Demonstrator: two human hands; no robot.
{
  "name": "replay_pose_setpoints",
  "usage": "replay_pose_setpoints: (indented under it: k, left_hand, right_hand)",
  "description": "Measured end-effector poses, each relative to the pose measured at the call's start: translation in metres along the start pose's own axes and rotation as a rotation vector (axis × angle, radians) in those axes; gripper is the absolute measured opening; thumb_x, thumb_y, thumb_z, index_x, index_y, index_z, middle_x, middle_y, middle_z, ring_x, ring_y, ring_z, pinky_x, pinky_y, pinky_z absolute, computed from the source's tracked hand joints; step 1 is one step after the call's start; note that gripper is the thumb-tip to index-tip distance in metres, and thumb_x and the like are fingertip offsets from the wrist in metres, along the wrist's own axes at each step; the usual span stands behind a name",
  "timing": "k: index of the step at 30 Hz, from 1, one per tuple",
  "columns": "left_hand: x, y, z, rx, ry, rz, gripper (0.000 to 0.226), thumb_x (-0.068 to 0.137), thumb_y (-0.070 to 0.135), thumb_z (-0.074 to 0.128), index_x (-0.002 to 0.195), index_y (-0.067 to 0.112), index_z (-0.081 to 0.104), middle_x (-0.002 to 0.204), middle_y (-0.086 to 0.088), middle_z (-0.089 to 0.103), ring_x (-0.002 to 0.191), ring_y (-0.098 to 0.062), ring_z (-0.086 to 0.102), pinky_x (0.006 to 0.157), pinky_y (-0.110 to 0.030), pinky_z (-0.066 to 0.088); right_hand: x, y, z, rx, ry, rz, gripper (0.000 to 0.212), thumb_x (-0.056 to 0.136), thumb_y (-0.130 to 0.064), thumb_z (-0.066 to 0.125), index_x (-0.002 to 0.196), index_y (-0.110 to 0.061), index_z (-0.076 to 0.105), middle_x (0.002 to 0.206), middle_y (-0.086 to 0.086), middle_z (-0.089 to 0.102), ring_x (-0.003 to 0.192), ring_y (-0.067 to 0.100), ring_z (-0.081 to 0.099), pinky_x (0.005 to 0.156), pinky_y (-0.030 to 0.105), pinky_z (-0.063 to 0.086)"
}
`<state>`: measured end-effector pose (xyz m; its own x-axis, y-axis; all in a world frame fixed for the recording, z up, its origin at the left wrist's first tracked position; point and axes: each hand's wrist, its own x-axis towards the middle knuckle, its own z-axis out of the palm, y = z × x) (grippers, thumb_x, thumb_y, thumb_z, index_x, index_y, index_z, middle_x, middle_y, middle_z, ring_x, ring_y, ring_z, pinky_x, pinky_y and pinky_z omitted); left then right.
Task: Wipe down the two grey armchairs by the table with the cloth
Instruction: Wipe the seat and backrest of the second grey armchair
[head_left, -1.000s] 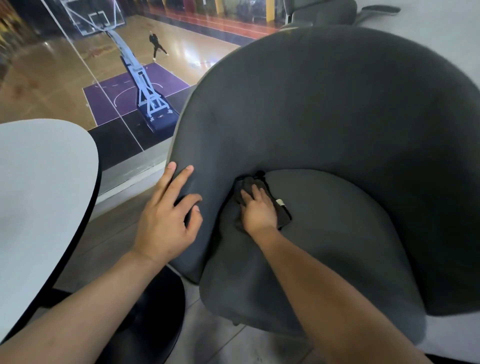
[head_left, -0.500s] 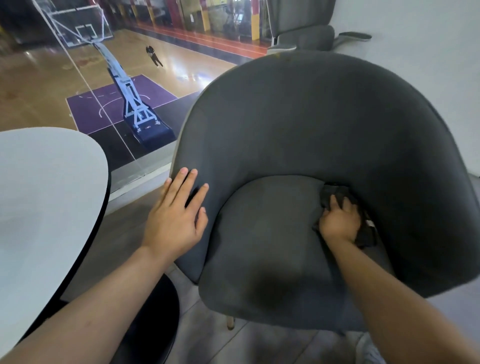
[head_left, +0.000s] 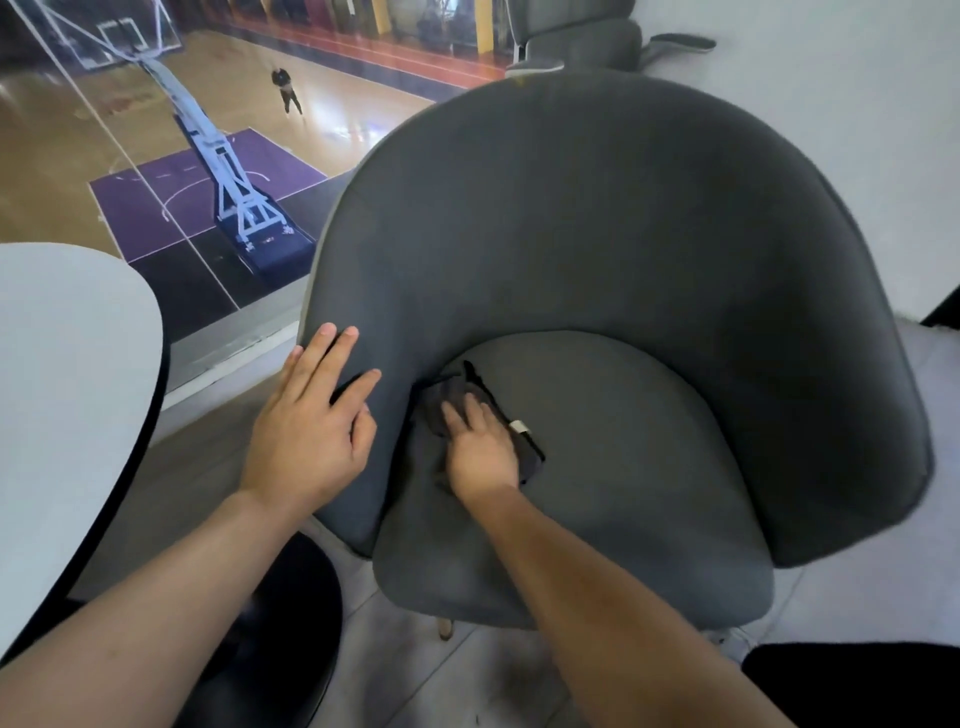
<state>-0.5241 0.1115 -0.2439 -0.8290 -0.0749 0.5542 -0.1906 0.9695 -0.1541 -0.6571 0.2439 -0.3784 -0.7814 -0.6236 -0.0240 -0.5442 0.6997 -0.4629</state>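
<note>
A grey tub armchair (head_left: 597, 249) fills the middle of the view, its seat cushion facing me. My right hand (head_left: 480, 449) presses a dark cloth (head_left: 527, 457) with a small white tag flat onto the left rear part of the seat, beside the inner wall. My left hand (head_left: 311, 426) lies flat on the chair's left armrest edge, fingers spread, nothing in it. Only one grey armchair is fully in view.
A white round table (head_left: 67, 395) with a dark edge stands at the left, its black base (head_left: 270, 639) by my left arm. A glass wall behind overlooks a basketball court. An office chair (head_left: 582, 39) stands at the back. A dark object (head_left: 852, 686) sits at the bottom right.
My right hand has swept the cloth from the right rear of the seat back to the left rear. My left hand has stayed on the armrest.
</note>
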Motion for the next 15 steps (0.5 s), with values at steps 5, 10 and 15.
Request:
replay_pose_setpoints:
  k: [5,10,15]
  left_hand:
    - [0.0,0.0,0.001,-0.025,0.034,-0.013,0.041,0.096,0.017,0.043,0.123,0.006,0.071,0.158,-0.015,0.042,0.152,-0.031,0.03,0.121,-0.055,0.028]
    - [0.001,0.001,0.003,-0.039,0.061,-0.018,0.041,0.095,0.017,0.043,0.121,0.006,0.072,0.157,-0.014,0.043,0.151,-0.031,0.032,0.12,-0.054,0.029]
    - [0.001,0.002,0.003,-0.036,0.081,-0.017,0.039,0.094,0.016,0.044,0.117,0.005,0.074,0.156,-0.015,0.045,0.15,-0.032,0.034,0.119,-0.054,0.031]
  right_hand:
    - [-0.032,0.134,-0.061,-0.077,0.197,0.224,0.057,0.095,-0.028,0.051,0.15,-0.025,0.037,0.158,0.014,0.029,0.143,0.032,0.032,0.117,0.039,0.025]
    - [-0.064,0.203,-0.098,-0.134,0.293,0.504,0.055,0.095,-0.026,0.052,0.149,-0.022,0.04,0.157,0.014,0.032,0.139,0.039,0.032,0.114,0.047,0.027]
    - [-0.055,0.126,-0.061,-0.148,0.177,0.5,0.059,0.098,-0.028,0.042,0.155,-0.027,0.026,0.163,0.01,0.016,0.147,0.041,0.015,0.118,0.047,0.014]
